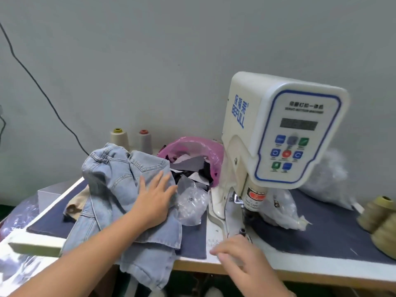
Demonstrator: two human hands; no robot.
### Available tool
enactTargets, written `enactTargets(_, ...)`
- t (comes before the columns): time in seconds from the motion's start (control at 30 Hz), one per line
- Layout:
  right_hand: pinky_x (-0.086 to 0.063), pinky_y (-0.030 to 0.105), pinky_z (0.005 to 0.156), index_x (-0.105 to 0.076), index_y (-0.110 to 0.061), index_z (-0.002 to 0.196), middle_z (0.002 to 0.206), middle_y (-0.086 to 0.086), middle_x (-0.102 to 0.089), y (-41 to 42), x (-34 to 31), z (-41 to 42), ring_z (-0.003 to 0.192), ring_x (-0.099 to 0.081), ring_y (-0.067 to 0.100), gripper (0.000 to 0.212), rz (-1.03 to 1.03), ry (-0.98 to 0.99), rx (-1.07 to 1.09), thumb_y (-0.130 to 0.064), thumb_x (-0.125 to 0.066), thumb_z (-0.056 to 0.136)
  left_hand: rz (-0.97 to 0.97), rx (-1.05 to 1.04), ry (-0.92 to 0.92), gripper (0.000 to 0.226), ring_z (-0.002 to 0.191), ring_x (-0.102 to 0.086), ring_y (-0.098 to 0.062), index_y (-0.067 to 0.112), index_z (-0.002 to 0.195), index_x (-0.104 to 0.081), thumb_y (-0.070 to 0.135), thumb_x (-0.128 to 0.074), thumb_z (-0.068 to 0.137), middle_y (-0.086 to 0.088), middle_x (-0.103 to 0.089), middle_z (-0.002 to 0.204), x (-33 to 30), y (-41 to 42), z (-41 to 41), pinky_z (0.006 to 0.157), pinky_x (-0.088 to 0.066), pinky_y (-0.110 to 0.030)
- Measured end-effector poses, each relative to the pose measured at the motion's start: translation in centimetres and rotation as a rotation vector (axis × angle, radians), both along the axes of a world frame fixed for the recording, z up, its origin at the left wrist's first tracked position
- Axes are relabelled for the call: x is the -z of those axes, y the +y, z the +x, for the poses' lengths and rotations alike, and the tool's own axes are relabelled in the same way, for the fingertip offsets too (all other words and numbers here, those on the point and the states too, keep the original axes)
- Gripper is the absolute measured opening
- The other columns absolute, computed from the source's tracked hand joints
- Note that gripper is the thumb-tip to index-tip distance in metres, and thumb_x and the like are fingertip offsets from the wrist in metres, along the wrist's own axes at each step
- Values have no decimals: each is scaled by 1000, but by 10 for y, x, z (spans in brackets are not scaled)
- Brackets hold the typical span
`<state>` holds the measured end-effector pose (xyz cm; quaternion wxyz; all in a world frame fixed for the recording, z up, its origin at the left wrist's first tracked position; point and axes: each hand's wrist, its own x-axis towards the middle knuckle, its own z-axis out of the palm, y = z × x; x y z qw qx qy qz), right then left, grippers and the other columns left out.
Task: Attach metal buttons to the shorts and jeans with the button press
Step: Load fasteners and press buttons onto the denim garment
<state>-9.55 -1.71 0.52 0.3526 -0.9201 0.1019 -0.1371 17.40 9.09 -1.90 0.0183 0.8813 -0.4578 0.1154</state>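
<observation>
A heap of light-blue denim garments (115, 181) lies on the table's left half and hangs over the front edge. My left hand (155, 198) rests flat on top of the heap with its fingers spread. The white button press (276, 129) stands at the right, its control panel facing me. Its lower die (242, 230) sits on the metal base just below the head. My right hand (237, 254) is on the table directly in front of the die, fingers loosely bent; I cannot see anything in it.
A pink bag of fabric scraps (192, 155) sits behind the denim. A clear plastic bag (191, 203) lies beside the press. Two thread cones (130, 139) stand by the wall, and olive cones (379, 215) at the far right. A dark mat (321, 232) covers the table.
</observation>
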Motion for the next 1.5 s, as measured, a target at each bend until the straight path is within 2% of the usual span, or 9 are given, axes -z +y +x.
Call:
enactTargets(0.17,-44,12,66,-66,-36,76,79,-13,-69,-98,-12,-51,80,-62,3,24,8,-285,542,-17,-61,91,-43,115,111,56,145,-26,-14,34,147,-35,24,-40,92,3,-25,159,17,-9,-30,117,2,-60)
enactTargets(0.3,-27,38,94,-74,-30,88,119,1,-56,-166,-17,-24,119,-39,26,12,-490,-67,695,-29,-62,90,-215,106,-35,51,121,-58,-19,25,118,-68,35,-33,82,-1,-61,132,34,-4,-44,112,-22,-64)
enactTargets(0.43,-8,46,112,-67,-47,107,147,-2,-31,-196,-6,13,141,-11,26,25,-839,411,573,-46,-46,94,-365,122,-29,47,107,-66,-19,19,101,-72,32,-33,78,0,-68,117,38,-4,-44,108,-31,-62)
enactTargets(0.63,-22,43,106,-62,-29,120,126,0,-44,-197,10,45,120,-34,24,32,-1031,599,592,-29,-43,95,-453,131,-70,43,100,-68,-18,17,90,-73,30,-34,76,1,-71,108,44,-6,-39,107,-34,-60)
enactTargets(0.8,-22,44,108,-54,-19,130,132,5,-46,-195,16,58,124,-37,27,36,-1164,639,568,-25,-41,96,-456,120,-59,43,99,-68,-18,17,87,-73,29,-34,76,1,-71,106,43,-8,-40,107,-35,-60)
enactTargets(1.03,-22,44,108,-52,-16,129,123,4,-48,-192,19,63,118,-42,25,37,-1165,677,553,-24,-36,97,-446,125,-33,42,101,-67,-18,16,88,-73,28,-34,77,1,-70,106,43,-6,-39,109,-32,-59)
enactTargets(1.2,-21,48,109,-58,-19,122,119,3,-50,-194,21,61,114,-44,25,32,-1175,641,530,-26,-43,95,-420,107,-4,19,106,-64,-19,17,92,-74,10,-67,76,1,-69,110,47,-6,-37,113,-27,-56)
enactTargets(1.33,-16,59,112,-66,-27,103,110,0,-47,-197,22,49,108,-44,22,20,-1119,527,605,-26,-48,94,-403,90,3,21,107,-64,-17,18,93,-73,9,-69,75,2,-68,111,46,-6,-37,114,-25,-55)
enactTargets(1.5,-4,52,114,-73,-25,82,116,1,-51,-189,7,29,120,-37,23,6,-576,62,716,-29,-70,82,-389,84,-3,28,105,-64,-17,19,93,-73,20,-52,75,4,-68,110,44,-6,-38,114,-24,-54)
